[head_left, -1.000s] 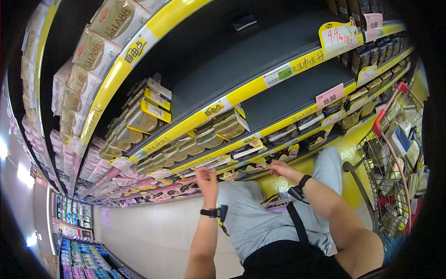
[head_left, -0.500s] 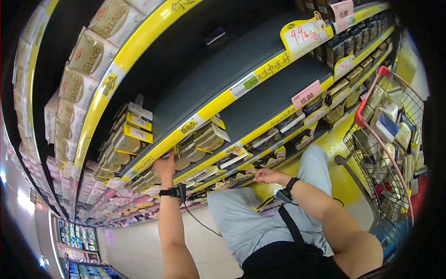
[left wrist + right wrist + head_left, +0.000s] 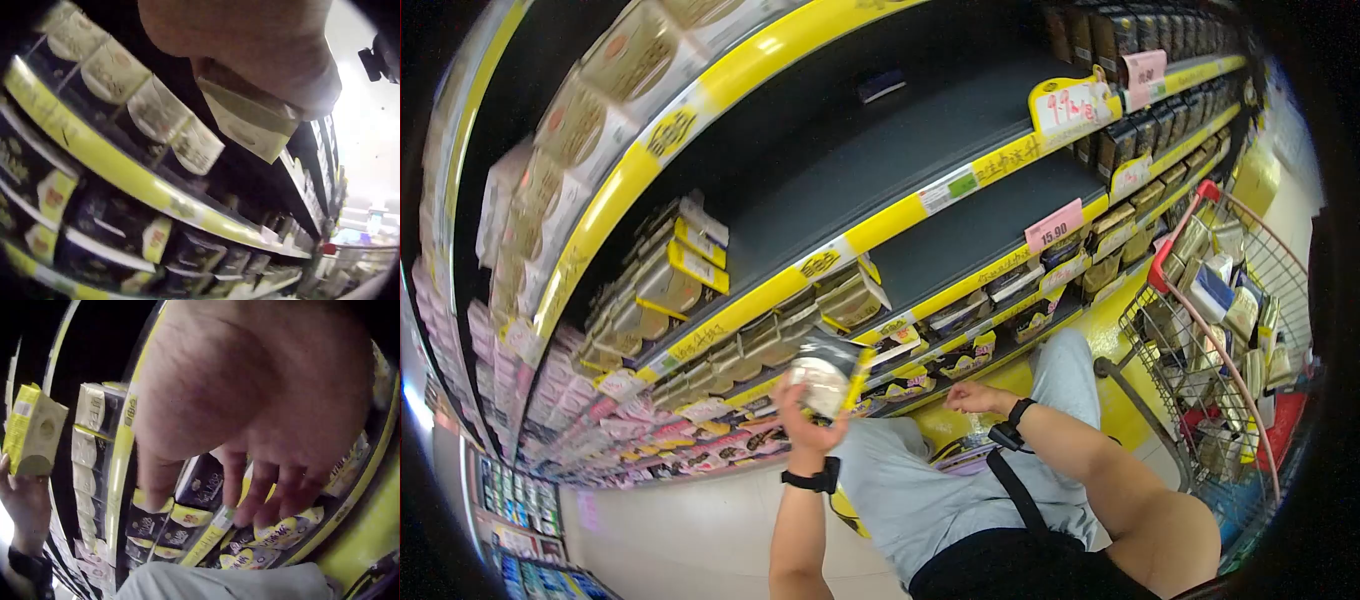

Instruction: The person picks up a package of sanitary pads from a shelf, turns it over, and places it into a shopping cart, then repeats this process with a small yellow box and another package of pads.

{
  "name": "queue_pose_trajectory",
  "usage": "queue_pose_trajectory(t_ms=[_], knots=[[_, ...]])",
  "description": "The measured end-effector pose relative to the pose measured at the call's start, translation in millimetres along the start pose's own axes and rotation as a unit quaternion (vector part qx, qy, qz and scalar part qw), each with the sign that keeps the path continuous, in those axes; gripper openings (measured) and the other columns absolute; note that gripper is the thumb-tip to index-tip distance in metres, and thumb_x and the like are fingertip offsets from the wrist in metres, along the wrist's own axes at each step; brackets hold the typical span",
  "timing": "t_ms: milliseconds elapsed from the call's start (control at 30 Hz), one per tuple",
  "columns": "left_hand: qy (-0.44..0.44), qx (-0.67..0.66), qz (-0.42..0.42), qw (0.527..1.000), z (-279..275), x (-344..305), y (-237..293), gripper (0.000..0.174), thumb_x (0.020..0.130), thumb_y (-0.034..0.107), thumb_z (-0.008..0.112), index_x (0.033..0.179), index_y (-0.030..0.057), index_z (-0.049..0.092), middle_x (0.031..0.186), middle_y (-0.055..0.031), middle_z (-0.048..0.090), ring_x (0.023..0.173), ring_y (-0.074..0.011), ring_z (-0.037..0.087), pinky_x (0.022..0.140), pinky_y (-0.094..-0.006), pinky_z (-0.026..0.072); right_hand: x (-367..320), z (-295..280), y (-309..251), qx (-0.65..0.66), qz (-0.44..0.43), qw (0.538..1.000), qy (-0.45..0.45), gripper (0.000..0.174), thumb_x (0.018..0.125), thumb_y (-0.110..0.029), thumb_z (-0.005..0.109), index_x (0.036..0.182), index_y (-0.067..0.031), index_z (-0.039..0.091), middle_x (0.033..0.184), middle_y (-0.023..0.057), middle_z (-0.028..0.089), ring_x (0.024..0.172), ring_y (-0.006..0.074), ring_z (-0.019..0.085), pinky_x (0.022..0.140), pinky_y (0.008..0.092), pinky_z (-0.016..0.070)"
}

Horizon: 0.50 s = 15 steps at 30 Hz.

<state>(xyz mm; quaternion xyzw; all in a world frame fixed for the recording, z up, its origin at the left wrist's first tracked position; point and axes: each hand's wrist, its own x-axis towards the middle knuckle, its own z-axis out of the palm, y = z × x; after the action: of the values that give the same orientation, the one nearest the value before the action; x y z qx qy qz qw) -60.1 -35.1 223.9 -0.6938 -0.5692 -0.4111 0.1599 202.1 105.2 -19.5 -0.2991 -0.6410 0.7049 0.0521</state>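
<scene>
Now your left hand, in among the packets a moment ago, grips 1 packet in front of the shelf, freeing it from its row, while your right hand hangs empty, fingers loosely bent.

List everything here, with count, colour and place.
Held pack: one, pale, dark and yellow, centre.
Shelf packs: many, beige, pink and dark, on shelves.
Shelves: several, dark, yellow, ahead.
Price signs: several, pink, white, yellow, shelf edges.
Cart: one, metal and red, right.
Cart packs: many, mixed colours, inside.
Floor: one, pale, lower left.
Wrist devices: two, black, on wrists.
Trouser legs: two, grey, below.
Left hand: one, gripping held pack.
Right hand: one, empty.
</scene>
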Motion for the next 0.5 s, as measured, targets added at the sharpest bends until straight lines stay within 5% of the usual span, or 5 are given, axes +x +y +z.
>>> queue_pose_trajectory(t_ms=[133,233,267,367,500], knots=[[-0.144,-0.162,-0.068,0.974,43.8,-19.7,43.3,0.069,0.071,0.029,0.078,0.126,0.0049,0.045,0.131,-0.0222,0.045,0.123,-0.0396,0.045,0.103,-0.0473,0.0372,-35.3,7.7,-44.1,0.134,-0.061,0.983,-0.111,0.035,0.09,-0.028,0.067,0.115,-0.0037,0.061,0.107,0.0072,0.064,0.095,0.0162,0.06,0.085,0.0322,0.0498],[-0.214,-0.301,-0.134,0.92,87.3,-35.8,55.6,0.066,0.077,0.024,0.077,0.13,0.0053,0.043,0.132,-0.021,0.042,0.127,-0.0366,0.041,0.106,-0.0442,0.0334,-43.0,-10.0,-27.7,0.108,-0.132,0.983,-0.061,0.041,0.092,-0.027,0.066,0.124,-0.0039,0.056,0.115,0.0065,0.062,0.105,0.0167,0.059,0.092,0.0333,0.0475],[-0.242,-0.316,-0.159,0.903,103.4,-46.5,53.4,0.068,0.077,0.024,0.077,0.131,0.0051,0.04,0.13,-0.0203,0.042,0.125,-0.0348,0.041,0.106,-0.0437,0.0341,-50.4,-19.0,-19.9,0.069,-0.087,0.994,0.009,0.044,0.092,-0.023,0.066,0.129,-0.0041,0.053,0.115,0.0042,0.06,0.106,0.014,0.056,0.095,0.0313,0.0451],[-0.266,-0.35,-0.205,0.874,141.6,-72.6,60.9,0.071,0.079,0.023,0.077,0.132,0.0046,0.033,0.126,-0.0184,0.043,0.121,-0.0302,0.044,0.103,-0.0418,0.0381,-54.2,-27.8,-31.7,0.332,-0.131,0.931,0.077,0.048,0.092,-0.022,0.065,0.132,-0.0012,0.049,0.12,0.005,0.059,0.108,0.0135,0.056,0.095,0.0295,0.0444],[-0.321,-0.394,-0.217,0.833,171.3,-95.6,63.0,0.065,0.087,0.025,0.073,0.129,0.0047,0.028,0.12,-0.0149,0.047,0.111,-0.0238,0.052,0.093,-0.036,0.0474,-53.8,-31.8,-57.8,0.073,-0.114,0.98,0.145,0.053,0.091,-0.025,0.067,0.132,-0.0013,0.044,0.114,0.0063,0.058,0.104,0.0143,0.056,0.091,0.0296,0.0466]])
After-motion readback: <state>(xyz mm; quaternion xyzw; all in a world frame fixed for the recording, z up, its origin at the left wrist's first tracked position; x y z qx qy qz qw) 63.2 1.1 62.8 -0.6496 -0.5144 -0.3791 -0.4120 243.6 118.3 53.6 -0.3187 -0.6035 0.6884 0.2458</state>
